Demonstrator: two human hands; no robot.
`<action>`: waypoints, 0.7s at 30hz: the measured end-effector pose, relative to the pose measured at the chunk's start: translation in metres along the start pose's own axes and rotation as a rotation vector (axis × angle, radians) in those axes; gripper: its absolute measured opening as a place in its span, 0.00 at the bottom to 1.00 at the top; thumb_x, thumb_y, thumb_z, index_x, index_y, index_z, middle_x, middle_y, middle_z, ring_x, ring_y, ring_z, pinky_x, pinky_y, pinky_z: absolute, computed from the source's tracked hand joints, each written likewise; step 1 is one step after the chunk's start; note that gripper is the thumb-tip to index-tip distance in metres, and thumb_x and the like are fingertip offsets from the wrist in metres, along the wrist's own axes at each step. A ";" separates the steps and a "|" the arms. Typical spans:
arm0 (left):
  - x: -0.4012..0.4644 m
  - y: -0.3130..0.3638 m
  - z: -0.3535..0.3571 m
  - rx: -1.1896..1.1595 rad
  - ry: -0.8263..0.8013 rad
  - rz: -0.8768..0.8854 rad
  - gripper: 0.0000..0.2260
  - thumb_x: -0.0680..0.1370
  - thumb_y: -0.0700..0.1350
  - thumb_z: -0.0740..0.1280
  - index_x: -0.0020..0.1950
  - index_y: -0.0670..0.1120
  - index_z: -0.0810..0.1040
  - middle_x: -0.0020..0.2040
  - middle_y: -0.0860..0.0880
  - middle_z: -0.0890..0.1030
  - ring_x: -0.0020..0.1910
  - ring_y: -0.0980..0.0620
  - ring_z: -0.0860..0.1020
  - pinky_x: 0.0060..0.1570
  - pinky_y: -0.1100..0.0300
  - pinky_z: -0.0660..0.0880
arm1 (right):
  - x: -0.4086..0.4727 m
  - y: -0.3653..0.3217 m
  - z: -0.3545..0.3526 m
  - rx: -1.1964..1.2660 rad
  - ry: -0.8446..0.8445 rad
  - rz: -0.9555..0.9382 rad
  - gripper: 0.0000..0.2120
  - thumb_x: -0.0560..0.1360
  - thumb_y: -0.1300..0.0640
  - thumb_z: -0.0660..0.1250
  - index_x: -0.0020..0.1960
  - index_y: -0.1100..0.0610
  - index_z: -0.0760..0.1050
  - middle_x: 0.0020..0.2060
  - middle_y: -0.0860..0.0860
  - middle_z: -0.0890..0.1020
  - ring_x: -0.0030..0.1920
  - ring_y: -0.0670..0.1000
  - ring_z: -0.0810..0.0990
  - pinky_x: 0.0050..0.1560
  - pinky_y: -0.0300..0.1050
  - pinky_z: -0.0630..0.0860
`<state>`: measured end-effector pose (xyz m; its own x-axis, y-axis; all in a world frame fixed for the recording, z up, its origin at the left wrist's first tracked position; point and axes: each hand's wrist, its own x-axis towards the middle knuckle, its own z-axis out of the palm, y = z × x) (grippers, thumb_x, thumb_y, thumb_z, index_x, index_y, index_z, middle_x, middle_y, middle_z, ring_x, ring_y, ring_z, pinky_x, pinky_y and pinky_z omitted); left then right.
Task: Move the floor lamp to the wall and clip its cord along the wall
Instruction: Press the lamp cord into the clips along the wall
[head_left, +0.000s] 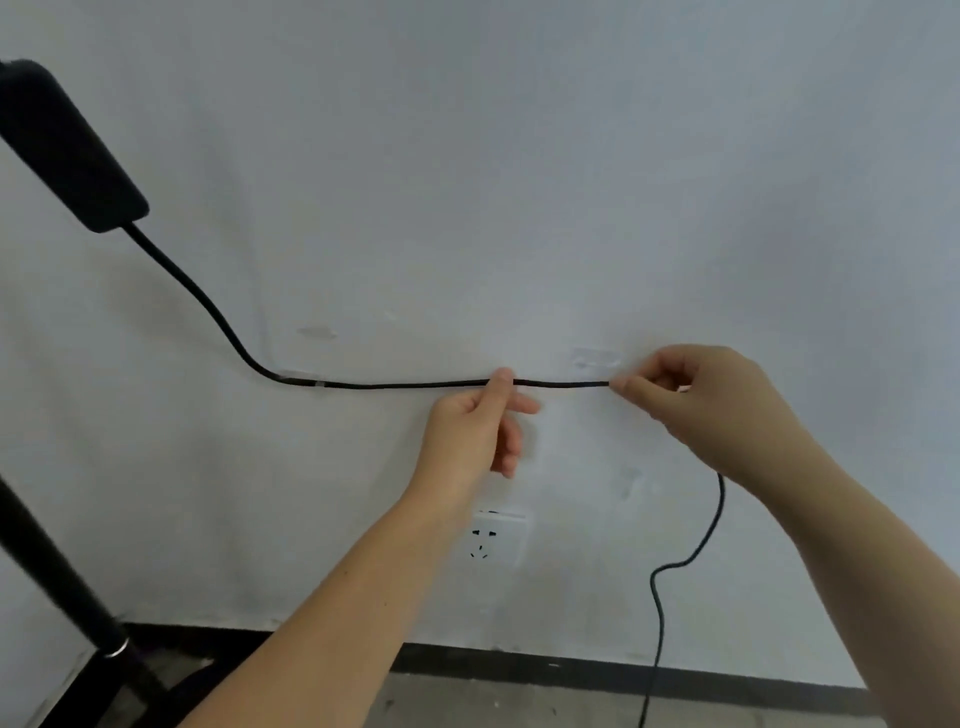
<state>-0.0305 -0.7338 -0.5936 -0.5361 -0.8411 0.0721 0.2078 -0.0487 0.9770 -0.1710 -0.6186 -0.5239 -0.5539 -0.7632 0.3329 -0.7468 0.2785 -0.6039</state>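
Two bare hands hold a thin black cord (415, 385) stretched nearly level across the white wall (519, 156), its long axis running left to right. The left hand (475, 426) pinches it between thumb and forefinger near the middle of the span; the right hand (711, 405) is closed on it further right, fingertips clamped at the point where the level run ends. Both hands stand apart from each other, with a short taut length between them. Left of the hands the cord passes a small clear clip (304, 380) on the wall, then curves up to a dark oblong block (67, 150) tilted at upper left. Below the right hand the cord hangs down in loose bends toward the floor (519, 696). A white wall socket (496, 538) sits beneath the left hand. The lamp's black pole (47, 566) slants at lower left, close to the wall.
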 end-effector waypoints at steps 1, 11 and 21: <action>0.002 0.001 0.002 -0.027 0.010 0.003 0.21 0.80 0.51 0.60 0.31 0.47 0.82 0.19 0.51 0.71 0.16 0.54 0.68 0.20 0.68 0.66 | 0.002 -0.004 0.000 -0.048 0.061 -0.033 0.12 0.71 0.48 0.70 0.34 0.53 0.77 0.26 0.47 0.76 0.23 0.43 0.71 0.23 0.30 0.66; 0.006 -0.001 0.008 -0.099 0.042 0.036 0.21 0.80 0.51 0.60 0.31 0.49 0.82 0.20 0.51 0.71 0.18 0.54 0.67 0.21 0.67 0.66 | 0.013 -0.012 0.007 -0.132 0.213 -0.121 0.14 0.72 0.50 0.70 0.31 0.52 0.72 0.23 0.45 0.71 0.28 0.34 0.72 0.28 0.25 0.66; 0.004 0.001 0.014 -0.146 0.084 0.034 0.17 0.80 0.49 0.60 0.36 0.47 0.83 0.19 0.52 0.70 0.20 0.52 0.66 0.23 0.65 0.64 | 0.014 -0.017 0.007 -0.231 0.180 -0.159 0.13 0.74 0.53 0.68 0.33 0.57 0.70 0.25 0.46 0.71 0.28 0.45 0.69 0.27 0.41 0.65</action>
<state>-0.0433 -0.7295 -0.5897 -0.4581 -0.8852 0.0817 0.3443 -0.0920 0.9343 -0.1636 -0.6385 -0.5138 -0.4640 -0.6982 0.5452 -0.8817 0.3045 -0.3605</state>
